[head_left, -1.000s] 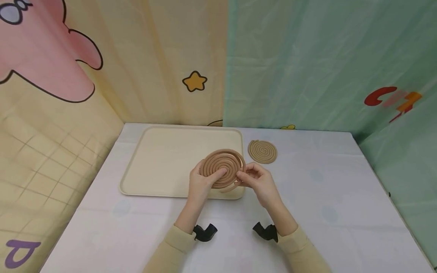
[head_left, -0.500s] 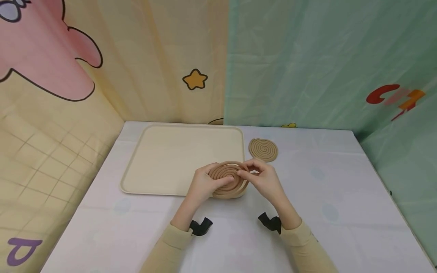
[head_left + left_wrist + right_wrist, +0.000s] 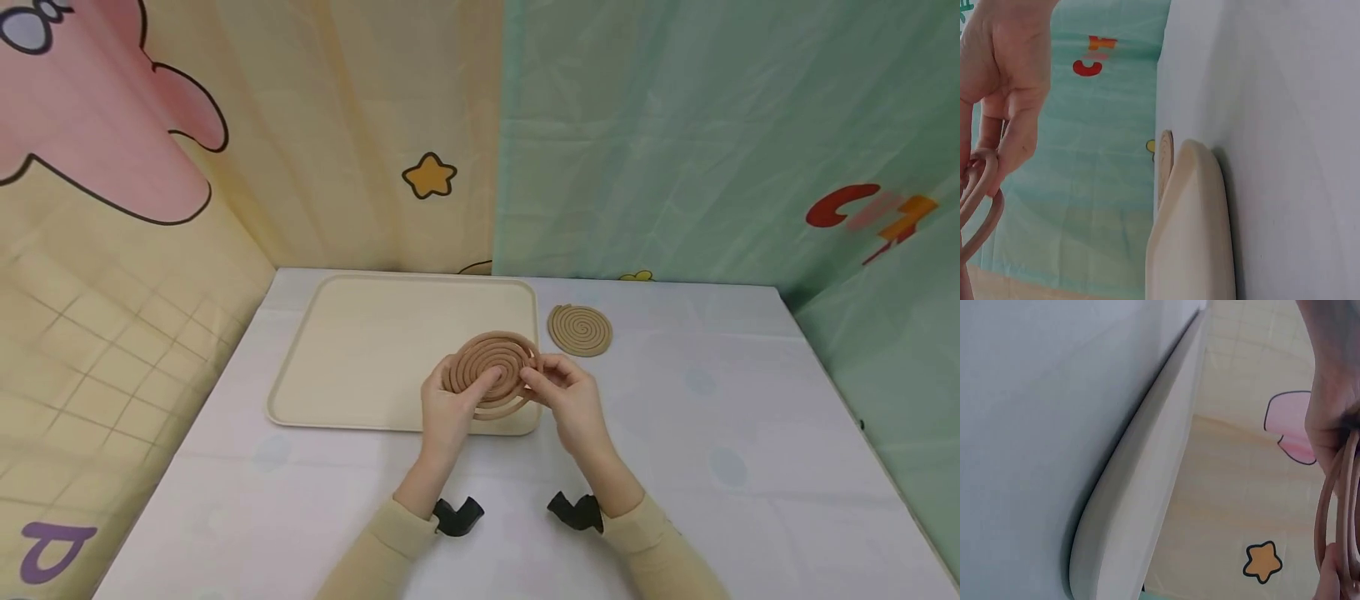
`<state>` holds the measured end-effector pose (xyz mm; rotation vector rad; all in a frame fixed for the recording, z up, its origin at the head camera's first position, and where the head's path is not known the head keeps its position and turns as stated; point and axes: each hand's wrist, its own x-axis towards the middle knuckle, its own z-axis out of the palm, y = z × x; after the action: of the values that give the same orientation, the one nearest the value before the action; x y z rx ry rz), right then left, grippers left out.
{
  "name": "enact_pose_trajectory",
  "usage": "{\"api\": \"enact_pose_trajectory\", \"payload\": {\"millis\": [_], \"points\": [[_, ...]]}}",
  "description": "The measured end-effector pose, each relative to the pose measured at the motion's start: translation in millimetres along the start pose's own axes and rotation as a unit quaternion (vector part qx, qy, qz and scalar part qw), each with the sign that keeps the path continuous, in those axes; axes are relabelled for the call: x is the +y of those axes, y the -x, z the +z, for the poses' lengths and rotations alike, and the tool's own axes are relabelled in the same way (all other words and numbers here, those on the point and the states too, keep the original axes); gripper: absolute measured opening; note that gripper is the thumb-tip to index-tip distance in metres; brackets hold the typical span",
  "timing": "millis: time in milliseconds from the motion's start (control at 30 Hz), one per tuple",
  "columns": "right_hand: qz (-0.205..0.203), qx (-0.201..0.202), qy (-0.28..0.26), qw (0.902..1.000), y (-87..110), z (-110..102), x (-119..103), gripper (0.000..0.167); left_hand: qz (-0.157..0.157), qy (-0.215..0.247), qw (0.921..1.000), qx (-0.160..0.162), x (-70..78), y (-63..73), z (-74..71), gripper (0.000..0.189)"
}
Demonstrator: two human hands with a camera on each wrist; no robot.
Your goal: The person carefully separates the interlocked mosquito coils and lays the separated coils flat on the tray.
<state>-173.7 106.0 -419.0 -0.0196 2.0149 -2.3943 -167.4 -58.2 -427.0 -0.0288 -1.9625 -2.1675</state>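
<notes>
Both hands hold a brown spiral coil (image 3: pixel 491 371) above the near right corner of a beige tray (image 3: pixel 352 350). My left hand (image 3: pixel 450 408) grips the coil's left side, thumb pressed on its face. My right hand (image 3: pixel 558 392) pinches the coil's right rim. A second, paler spiral coil (image 3: pixel 579 330) lies flat on the table, right of the tray. In the left wrist view the coil's loops (image 3: pixel 975 206) run past my fingers (image 3: pixel 1013 144). In the right wrist view the thin brown loops (image 3: pixel 1335 506) hang beside my hand.
A white cloth covers the table (image 3: pixel 750 433). Cartoon-printed curtains close in the back, left and right. The tray's edge (image 3: pixel 1188 231) shows in the left wrist view with the paler coil (image 3: pixel 1164 162) behind it; in the right wrist view the tray rim (image 3: pixel 1141 487) shows too.
The coil dipped toward the tray's near edge half a second ago and has since come back up and tilted to face me. Both hands kept their hold.
</notes>
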Motion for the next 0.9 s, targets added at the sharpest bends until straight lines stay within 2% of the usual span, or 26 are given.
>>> {"api": "enact_pose_trajectory", "payload": {"millis": [100, 200, 333, 433, 500, 567, 633, 700, 800, 867, 900], "points": [[-0.012, -0.011, 0.037, 0.9992, 0.5, -2, 1, 0.012, 0.030, -0.016, 0.9993, -0.013, -1.0, 1.0, -2.7, 0.027], [-0.054, -0.028, 0.115, 0.9914, 1.4, -6, 0, 0.018, 0.046, -0.046, 0.9972, -0.036, -0.7, 0.0, -7.8, 0.023], [-0.142, -0.045, 0.202, 0.9680, 3.9, -9, -4, 0.020, 0.044, -0.085, 0.9928, -0.071, 0.9, -2.9, -13.7, 0.025], [-0.218, -0.052, 0.245, 0.9433, 5.2, -8, -8, 0.019, 0.031, -0.106, 0.9886, -0.102, 1.9, -4.6, -15.5, 0.027], [-0.252, -0.055, 0.272, 0.9271, 5.4, -8, -10, 0.020, 0.021, -0.118, 0.9857, -0.118, 1.0, -5.2, -16.0, 0.027], [-0.269, -0.057, 0.292, 0.9160, 5.2, -7, -11, 0.021, 0.011, -0.130, 0.9834, -0.127, 0.5, -5.2, -15.9, 0.025], [-0.259, -0.058, 0.293, 0.9187, 5.0, -7, -11, 0.019, 0.004, -0.139, 0.9822, -0.127, -1.4, -5.1, -15.8, 0.026], [-0.225, -0.051, 0.269, 0.9351, 5.1, -7, -9, 0.017, -0.006, -0.143, 0.9824, -0.120, -2.3, -5.0, -15.9, 0.029], [-0.156, -0.031, 0.208, 0.9652, 5.1, -6, -6, 0.018, -0.026, -0.120, 0.9868, -0.105, -4.3, -5.2, -15.3, 0.036], [-0.110, -0.015, 0.168, 0.9796, 5.2, -5, -3, 0.020, -0.039, -0.097, 0.9900, -0.095, -6.0, -5.7, -14.9, 0.040], [-0.091, -0.010, 0.154, 0.9837, 5.1, -4, -2, 0.022, -0.047, -0.083, 0.9913, -0.090, -6.9, -5.9, -14.7, 0.042]]}}
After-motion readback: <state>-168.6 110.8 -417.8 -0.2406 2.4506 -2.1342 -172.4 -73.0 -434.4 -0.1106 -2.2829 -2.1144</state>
